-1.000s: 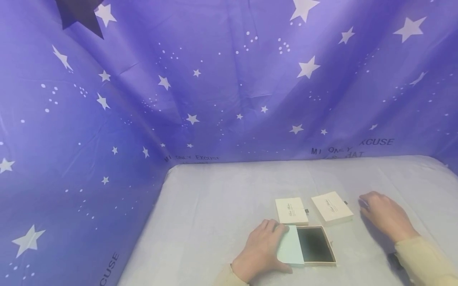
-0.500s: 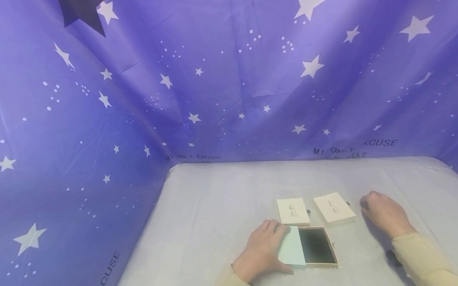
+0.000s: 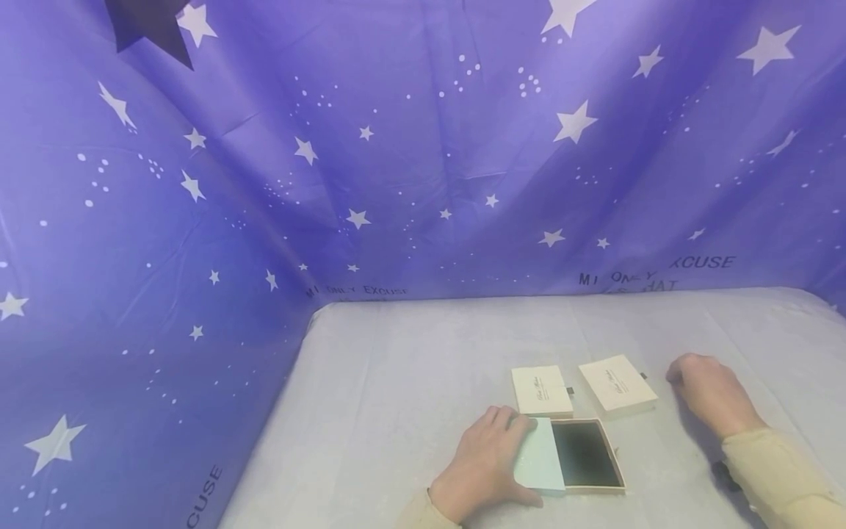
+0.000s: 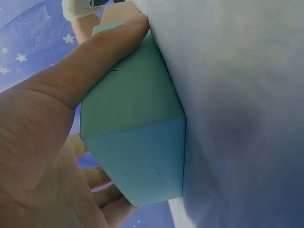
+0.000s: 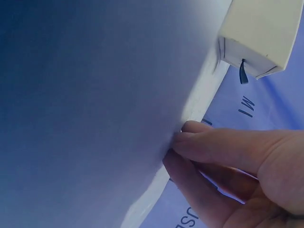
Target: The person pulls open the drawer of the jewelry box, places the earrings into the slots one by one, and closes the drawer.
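My left hand (image 3: 477, 464) grips the mint-green sleeve (image 3: 538, 457) of a drawer box lying on the table. In the left wrist view the thumb (image 4: 114, 45) lies along one side of the sleeve (image 4: 133, 161), with the other fingers at the opposite side. The box's drawer (image 3: 588, 455) is slid partly out to the right and shows a dark interior. My right hand (image 3: 715, 393) rests at the tabletop to the right of the boxes. Its thumb and fingertips (image 5: 183, 145) are bent close together near the cloth, and nothing is visible between them.
Two cream drawer boxes with printed lettering, a left one (image 3: 540, 389) and a right one (image 3: 617, 383), lie behind the mint box. Each has a dark pull tab. A pale cloth covers the table (image 3: 396, 382). A purple star-patterned curtain (image 3: 423, 169) hangs behind and at the left.
The view has shifted slightly. My right hand's fingers have drawn a little closer together. The left hand and the boxes stay in place.
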Demonstrator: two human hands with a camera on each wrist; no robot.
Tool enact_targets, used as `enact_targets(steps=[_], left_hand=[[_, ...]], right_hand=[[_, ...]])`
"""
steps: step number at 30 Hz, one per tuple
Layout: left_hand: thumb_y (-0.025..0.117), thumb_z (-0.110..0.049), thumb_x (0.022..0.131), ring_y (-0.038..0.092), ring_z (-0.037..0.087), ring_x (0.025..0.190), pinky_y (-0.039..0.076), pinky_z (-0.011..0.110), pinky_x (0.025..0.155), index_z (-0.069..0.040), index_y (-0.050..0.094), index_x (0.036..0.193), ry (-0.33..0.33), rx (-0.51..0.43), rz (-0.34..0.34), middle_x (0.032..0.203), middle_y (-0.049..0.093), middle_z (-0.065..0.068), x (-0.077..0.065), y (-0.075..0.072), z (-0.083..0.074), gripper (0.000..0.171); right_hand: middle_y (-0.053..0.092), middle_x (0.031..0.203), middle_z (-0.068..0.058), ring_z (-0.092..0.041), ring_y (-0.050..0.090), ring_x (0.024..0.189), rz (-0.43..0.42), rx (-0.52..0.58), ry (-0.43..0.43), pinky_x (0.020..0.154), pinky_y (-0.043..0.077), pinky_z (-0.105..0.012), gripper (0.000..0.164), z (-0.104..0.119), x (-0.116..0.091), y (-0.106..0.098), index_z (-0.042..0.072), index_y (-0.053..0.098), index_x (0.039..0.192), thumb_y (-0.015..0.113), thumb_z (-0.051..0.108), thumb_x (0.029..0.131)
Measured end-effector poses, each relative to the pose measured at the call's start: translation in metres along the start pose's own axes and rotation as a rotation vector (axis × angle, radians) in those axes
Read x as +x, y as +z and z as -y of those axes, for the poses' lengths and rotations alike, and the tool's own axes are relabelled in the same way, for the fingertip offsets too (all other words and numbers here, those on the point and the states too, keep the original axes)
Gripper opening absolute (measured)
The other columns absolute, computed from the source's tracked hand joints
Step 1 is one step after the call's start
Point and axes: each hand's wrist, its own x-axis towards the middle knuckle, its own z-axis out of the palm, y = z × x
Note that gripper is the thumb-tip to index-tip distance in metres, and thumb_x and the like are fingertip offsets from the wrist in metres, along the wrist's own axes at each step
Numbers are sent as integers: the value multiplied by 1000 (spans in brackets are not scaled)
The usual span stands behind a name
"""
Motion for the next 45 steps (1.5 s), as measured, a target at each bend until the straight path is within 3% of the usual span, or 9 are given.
enact_targets(steps=[9,18,29,38,45], left_hand=[[85,-69,54,47,3,103,42,11,83,-24,51,134,8,9,-7,118,52,-11,0,1,0,98],[85,-69,53,47,3,103,42,11,81,-24,51,132,13,16,-17,117,52,-11,-1,-1,-1,97],[86,-68,52,48,4,102,43,12,83,-23,52,131,16,29,-36,115,52,-10,-2,0,-1,97],[86,-68,53,48,4,105,44,13,85,-24,51,133,3,15,-11,118,52,-10,-1,-1,-1,98],[86,-68,54,47,4,104,43,13,83,-24,51,134,-5,5,3,117,52,-11,-1,-1,-1,98]], right_hand=[[63,93,-39,-58,59,86,-5,17,21,78,47,-66,11,0,0,-1,-15,65,87,61,-12,77],[66,88,-31,-51,61,79,-21,45,30,71,49,-63,17,-5,-3,-2,-8,67,85,69,-9,69],[63,91,-37,-55,59,83,8,51,80,74,48,-65,23,-8,-6,-7,-16,63,92,69,-6,73],[66,86,-33,-54,61,77,-67,24,34,70,48,-65,11,-14,-12,-7,-9,67,84,67,-7,73],[65,86,-33,-54,60,76,-67,17,40,69,47,-66,8,-15,-15,-12,-9,67,85,64,-6,78]])
